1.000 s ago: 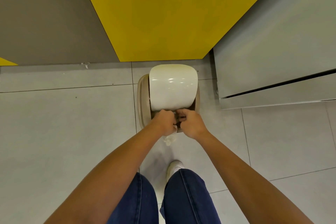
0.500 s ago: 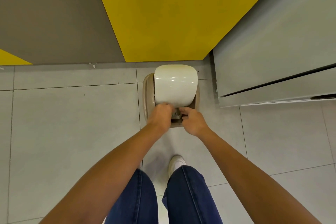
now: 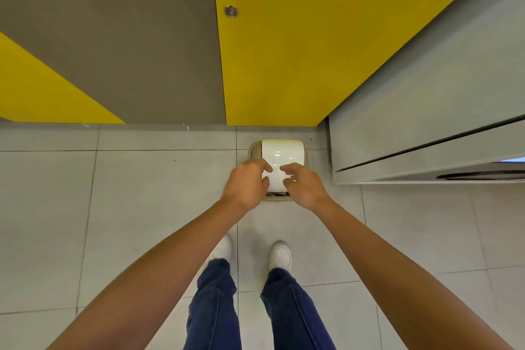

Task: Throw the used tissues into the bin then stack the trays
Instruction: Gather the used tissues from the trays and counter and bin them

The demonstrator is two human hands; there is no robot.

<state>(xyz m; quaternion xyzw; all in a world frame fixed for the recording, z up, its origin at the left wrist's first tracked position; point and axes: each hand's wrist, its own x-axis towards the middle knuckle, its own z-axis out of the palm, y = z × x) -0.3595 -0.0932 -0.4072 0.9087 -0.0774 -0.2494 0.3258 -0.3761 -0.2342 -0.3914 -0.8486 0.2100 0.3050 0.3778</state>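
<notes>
A beige bin [image 3: 253, 150] with a glossy white swing lid [image 3: 284, 156] stands on the floor against the wall. My left hand [image 3: 246, 183] and my right hand [image 3: 303, 185] hover over the near end of the lid, fingers loosely curled and apart, holding nothing. A narrow dark gap shows under the lid's near edge. No tissue is visible. No trays are in view.
A grey cabinet [image 3: 426, 122] stands right of the bin, its lower edge jutting out. Behind the bin is a yellow and brown-grey wall [image 3: 284, 51]. My feet in white shoes [image 3: 279, 254] stand on light floor tiles just before the bin.
I have straightened up, so the bin looks smaller and farther. Both hands have lifted from the bin's opening and opened; the white tissue seen at the left hand a second ago is gone from view.
</notes>
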